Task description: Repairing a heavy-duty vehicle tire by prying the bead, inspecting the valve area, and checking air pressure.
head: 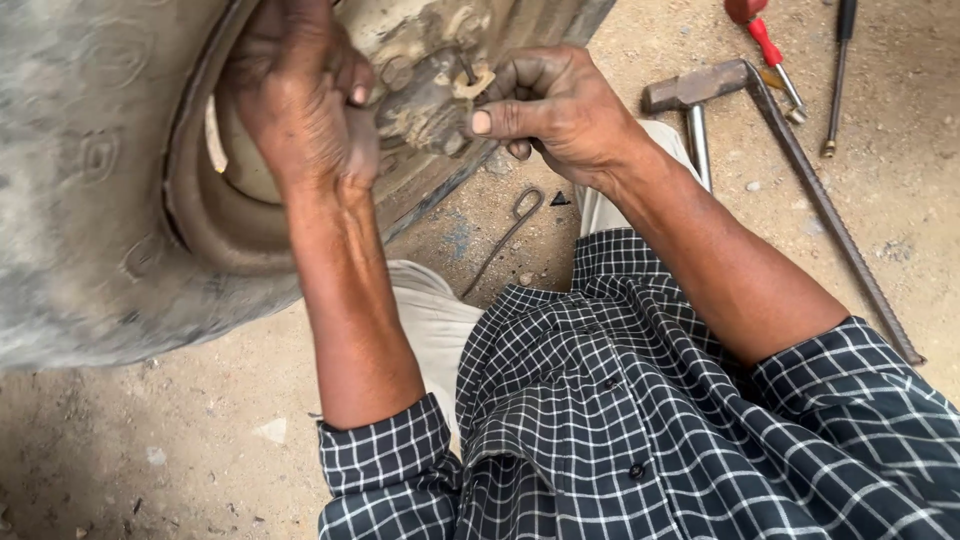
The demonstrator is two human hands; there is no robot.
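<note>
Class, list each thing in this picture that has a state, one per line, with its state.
left hand: pressed on the grimy hub part
right hand: pinching a small metal piece at the hub
hub part: dirty, inside the wheel rim
hammer: lying on the ground
screwdriver: lying on the ground

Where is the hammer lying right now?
In the head view the hammer lies on the sandy ground at upper right, just beyond the right hand, beside the long ribbed steel rod.

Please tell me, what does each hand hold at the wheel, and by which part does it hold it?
The right hand pinches a small part at the dirty metal hub, too hidden to identify. The left hand rests on the hub's left side; a closed grip cannot be told.
</note>
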